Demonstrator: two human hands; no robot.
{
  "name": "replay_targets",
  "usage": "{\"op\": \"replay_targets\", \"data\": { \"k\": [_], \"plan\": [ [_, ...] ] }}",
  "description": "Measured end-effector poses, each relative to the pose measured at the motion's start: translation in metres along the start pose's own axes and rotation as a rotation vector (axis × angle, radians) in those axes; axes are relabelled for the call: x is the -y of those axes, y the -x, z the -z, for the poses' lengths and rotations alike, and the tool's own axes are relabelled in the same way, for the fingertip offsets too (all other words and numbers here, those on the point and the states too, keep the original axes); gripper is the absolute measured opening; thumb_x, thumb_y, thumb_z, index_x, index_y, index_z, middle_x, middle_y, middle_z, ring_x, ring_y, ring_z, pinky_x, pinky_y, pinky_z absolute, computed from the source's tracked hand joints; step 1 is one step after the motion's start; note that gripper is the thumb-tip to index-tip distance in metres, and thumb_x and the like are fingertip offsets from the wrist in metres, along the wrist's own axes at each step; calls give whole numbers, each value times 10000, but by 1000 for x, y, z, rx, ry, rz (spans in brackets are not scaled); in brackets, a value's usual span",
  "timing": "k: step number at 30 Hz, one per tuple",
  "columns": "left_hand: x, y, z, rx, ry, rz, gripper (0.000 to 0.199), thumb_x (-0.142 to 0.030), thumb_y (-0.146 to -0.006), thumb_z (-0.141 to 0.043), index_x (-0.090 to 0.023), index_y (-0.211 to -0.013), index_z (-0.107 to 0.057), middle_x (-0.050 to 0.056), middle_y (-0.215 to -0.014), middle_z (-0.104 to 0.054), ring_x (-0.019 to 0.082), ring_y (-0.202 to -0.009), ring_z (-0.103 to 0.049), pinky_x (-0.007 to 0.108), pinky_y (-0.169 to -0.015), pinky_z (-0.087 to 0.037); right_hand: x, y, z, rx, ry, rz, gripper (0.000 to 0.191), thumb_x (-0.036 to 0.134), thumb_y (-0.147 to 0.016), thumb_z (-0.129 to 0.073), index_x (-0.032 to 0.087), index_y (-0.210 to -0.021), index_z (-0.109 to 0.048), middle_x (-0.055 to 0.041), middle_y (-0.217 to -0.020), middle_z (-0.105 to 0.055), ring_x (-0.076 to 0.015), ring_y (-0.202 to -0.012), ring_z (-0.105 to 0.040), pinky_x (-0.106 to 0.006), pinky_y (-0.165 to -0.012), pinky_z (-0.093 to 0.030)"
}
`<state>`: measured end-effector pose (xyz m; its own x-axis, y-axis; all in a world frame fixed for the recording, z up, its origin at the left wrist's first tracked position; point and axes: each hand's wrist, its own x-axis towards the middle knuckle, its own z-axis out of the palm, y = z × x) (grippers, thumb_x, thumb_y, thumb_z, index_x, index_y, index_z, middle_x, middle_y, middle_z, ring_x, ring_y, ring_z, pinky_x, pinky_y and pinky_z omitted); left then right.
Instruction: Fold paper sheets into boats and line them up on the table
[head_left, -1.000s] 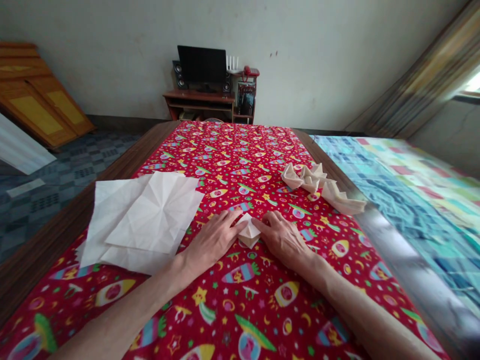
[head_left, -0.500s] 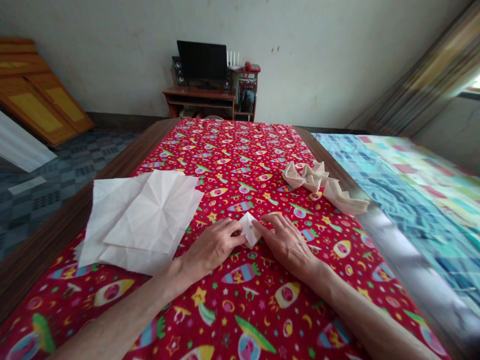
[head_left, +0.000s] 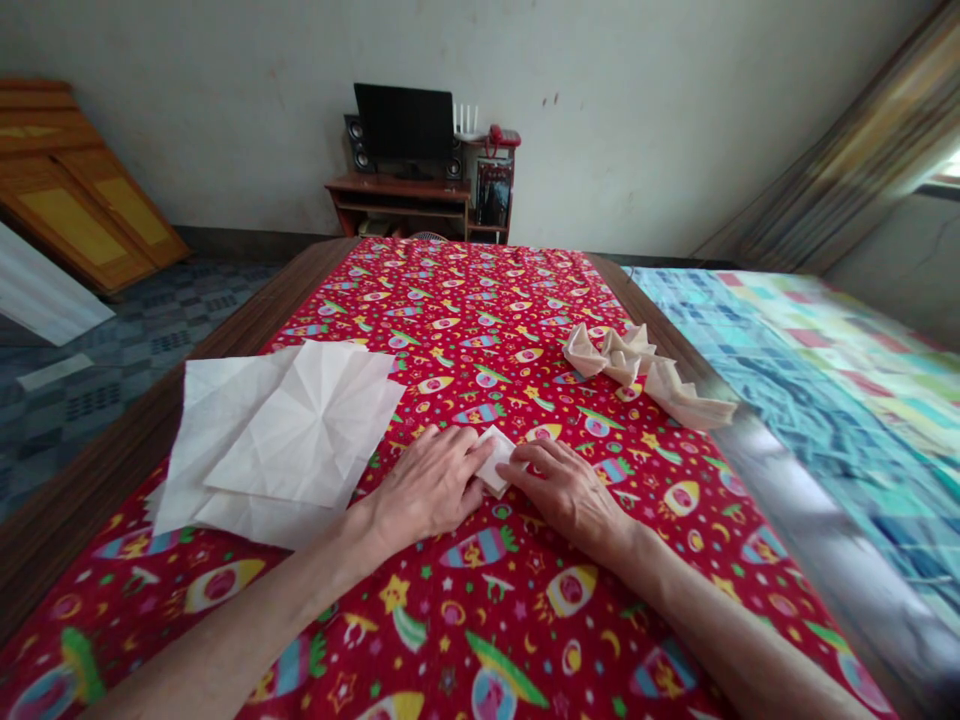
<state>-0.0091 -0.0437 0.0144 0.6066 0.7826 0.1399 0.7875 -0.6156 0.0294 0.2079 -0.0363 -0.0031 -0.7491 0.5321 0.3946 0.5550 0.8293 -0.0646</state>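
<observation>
A small folded white paper square (head_left: 493, 462) lies on the red patterned cloth, one corner pointing away from me. My left hand (head_left: 435, 478) grips its left side, thumb near the close corner and fingers along the left edge. From the right, my right hand (head_left: 564, 485) holds the paper's right side, its fingertips resting on top. Part of the paper is hidden under the fingers of both hands. To the left lie several larger creased white paper sheets (head_left: 315, 425), overlapping. Farther right sit folded paper boats (head_left: 686, 398) in a row.
The red cloth (head_left: 480, 600) covers a table with a dark wooden edge (head_left: 247, 310). Beyond it, a small desk (head_left: 397, 187) bears a monitor (head_left: 405, 120) and a red telephone (head_left: 502, 138). A bed (head_left: 825, 380) is to the right, an orange cabinet (head_left: 82, 190) at left.
My left fingers have spread farther along the paper's left edge. My right fingertips have come down over its right side, and the paper's top looks flatter and more square.
</observation>
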Motion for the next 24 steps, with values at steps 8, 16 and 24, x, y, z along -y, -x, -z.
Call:
{"op": "replay_targets", "data": {
  "k": [8, 16, 24],
  "plan": [
    [5, -8, -5, 11, -34, -19, 520, -327, -864, -484, -130, -1337, -398, 113, -1212, -533, 266, -1111, -483, 450, -969, -342, 0, 1, 0, -15, 11, -6, 229, 239, -936, -456, 172, -1091, -611, -102, -1008, -610, -205, -941, -524, -353, -804, -467],
    [4, 8, -8, -118, -46, -44, 210, -232, -940, -428, -204, -1084, -579, 41, -916, -567, 198, -885, -519, 352, -775, -404, 1, -4, 1, -48, 8, -32, 209, 242, -932, -469, 197, -1048, -636, -79, -952, -618, -178, -874, -527, -317, -763, -445],
    [6, 10, -13, -214, 88, -73, 160, -189, -935, -441, -175, -954, -599, 43, -909, -589, 186, -882, -532, 335, -788, -431, -2, -7, -7, -92, -170, -157, 188, 246, -925, -479, 197, -934, -660, -60, -885, -622, -158, -818, -536, -286, -728, -436]
  ]
}}
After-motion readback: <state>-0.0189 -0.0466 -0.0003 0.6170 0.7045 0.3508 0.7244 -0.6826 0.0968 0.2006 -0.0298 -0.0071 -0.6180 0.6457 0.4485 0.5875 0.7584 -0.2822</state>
